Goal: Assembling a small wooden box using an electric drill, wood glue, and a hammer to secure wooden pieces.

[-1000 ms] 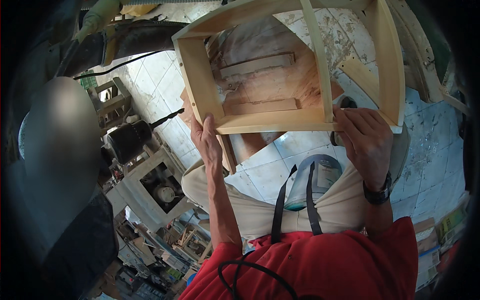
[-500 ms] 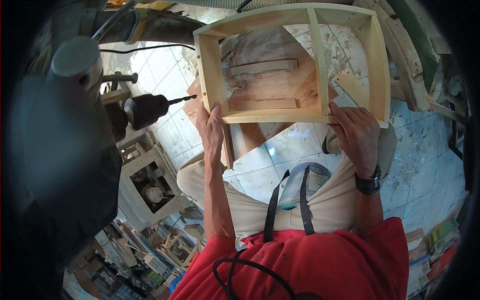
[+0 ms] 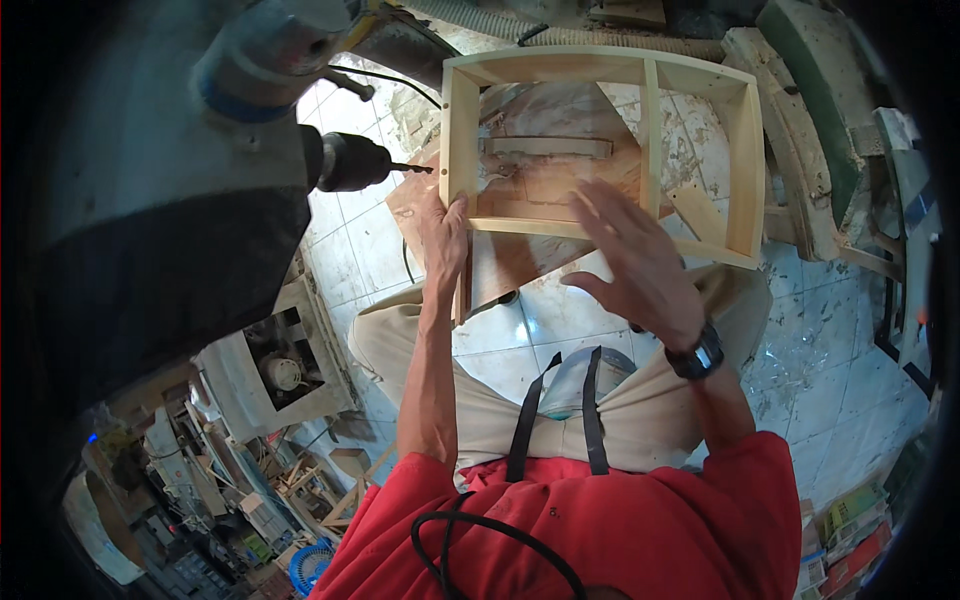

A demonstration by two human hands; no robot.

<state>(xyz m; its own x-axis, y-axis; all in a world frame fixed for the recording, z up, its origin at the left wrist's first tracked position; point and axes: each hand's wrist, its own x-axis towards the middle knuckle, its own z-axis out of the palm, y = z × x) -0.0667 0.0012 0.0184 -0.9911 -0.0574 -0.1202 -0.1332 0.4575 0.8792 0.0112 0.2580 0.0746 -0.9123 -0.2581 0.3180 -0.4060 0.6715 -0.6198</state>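
A pale wooden frame (image 3: 530, 227) with a cross divider is in front of me. My left hand (image 3: 445, 238) is wrapped round its near left corner, thumb on the inner side. Over the near rail hangs my right hand (image 3: 648, 265), fingers stretched out and thumb apart, slightly blurred and holding nothing. Left of the frame is a drill chuck (image 3: 352, 162) with a dark drill bit (image 3: 412, 168). The bit's tip points at the frame's left side, very close to a hole there; whether it touches, I cannot tell.
Beneath the frame lies a brown wooden board (image 3: 500, 262) on the tiled floor (image 3: 820, 330), with a loose strip (image 3: 550, 147) on it. A large machine body (image 3: 170, 190) fills the left. Heavy timber (image 3: 800, 150) stands at the right. Wood scraps (image 3: 300, 490) are heaped at lower left.
My right hand has let go of the near rail and swung left, opening. My left hand keeps its hold. The drill and frame appear shifted right in view, with the bit nearer the frame.
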